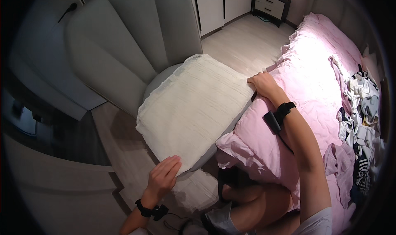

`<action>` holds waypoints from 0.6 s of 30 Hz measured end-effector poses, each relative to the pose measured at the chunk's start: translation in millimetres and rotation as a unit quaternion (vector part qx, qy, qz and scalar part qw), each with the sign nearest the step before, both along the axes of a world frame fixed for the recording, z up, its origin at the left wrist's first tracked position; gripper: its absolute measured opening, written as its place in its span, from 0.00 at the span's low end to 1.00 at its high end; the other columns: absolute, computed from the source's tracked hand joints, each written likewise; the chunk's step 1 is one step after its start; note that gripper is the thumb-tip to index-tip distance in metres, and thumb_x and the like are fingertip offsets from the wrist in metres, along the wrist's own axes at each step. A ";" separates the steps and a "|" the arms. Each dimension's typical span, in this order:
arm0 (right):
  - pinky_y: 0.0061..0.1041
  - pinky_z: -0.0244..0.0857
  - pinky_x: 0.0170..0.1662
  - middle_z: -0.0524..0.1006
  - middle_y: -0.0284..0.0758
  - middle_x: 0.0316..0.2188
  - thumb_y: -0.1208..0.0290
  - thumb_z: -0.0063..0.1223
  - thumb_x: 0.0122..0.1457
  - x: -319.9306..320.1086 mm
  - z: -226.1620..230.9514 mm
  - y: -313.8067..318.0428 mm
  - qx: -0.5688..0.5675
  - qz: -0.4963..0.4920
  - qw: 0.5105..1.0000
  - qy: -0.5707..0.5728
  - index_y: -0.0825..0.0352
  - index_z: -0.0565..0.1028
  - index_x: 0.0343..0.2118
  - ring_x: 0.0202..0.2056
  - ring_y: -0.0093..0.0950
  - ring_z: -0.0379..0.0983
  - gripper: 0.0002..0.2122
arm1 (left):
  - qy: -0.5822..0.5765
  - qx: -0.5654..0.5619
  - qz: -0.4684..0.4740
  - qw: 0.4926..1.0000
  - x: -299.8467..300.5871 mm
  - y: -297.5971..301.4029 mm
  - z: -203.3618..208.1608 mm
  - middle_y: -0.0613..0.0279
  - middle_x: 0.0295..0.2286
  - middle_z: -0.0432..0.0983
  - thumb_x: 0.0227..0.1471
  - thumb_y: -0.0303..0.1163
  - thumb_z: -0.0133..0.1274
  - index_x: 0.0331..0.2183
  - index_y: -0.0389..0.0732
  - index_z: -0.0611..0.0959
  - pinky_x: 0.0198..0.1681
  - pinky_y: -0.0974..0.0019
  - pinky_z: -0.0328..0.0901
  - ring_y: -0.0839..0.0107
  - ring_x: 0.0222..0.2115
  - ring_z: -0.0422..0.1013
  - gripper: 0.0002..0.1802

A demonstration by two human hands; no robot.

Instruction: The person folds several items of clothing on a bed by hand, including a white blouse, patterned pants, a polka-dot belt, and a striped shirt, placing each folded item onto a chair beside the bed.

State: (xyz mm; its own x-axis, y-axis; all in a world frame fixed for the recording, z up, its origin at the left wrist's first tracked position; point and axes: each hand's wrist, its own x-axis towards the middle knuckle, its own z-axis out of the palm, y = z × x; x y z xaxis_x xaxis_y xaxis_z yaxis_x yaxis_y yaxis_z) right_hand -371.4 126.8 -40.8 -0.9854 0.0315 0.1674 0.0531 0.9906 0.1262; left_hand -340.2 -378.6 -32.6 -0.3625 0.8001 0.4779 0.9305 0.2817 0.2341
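A cream, crinkled piece of cloth [198, 107] is spread in a rough rectangle over the seat of a grey upholstered chair [140, 33]. Its far edge looks thinner and frayed. My left hand [161, 178] rests at the near left corner of the cloth, fingers stretched out with their tips over the edge; the thumb is hidden. At the right corner, beside the bed, my right hand [264, 84] has its fingers curled onto the cloth, pinching it. Each wrist wears a black strap with a small dark device.
A bed with a pink ruffled quilt [307, 95] stands close on the right, with a heap of clothes [363, 107] along its far side. Another pale cloth [196, 191] lies below the chair, near my bent leg [255, 202]. A nightstand [270, 6] stands at the back.
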 end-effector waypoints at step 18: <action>0.38 0.70 0.50 0.77 0.48 0.45 0.78 0.58 0.52 121.8 68.3 -9.7 -0.159 0.004 0.986 0.044 0.72 0.73 0.50 0.45 0.47 0.74 0.21 | -0.073 -0.151 0.075 0.983 -4.6 78.0 47.3 0.35 0.62 0.53 0.54 0.39 0.58 0.56 0.30 0.68 0.65 0.40 0.42 0.43 0.64 0.50 0.34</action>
State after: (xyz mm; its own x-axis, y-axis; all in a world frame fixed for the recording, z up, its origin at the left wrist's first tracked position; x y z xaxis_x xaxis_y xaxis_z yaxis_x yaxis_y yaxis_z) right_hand -249.6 117.1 27.5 -0.9681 0.0884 0.2345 0.0421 0.9798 -0.1957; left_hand -344.8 -300.6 14.7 -0.5342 0.8298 0.1615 0.8361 0.4904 0.2459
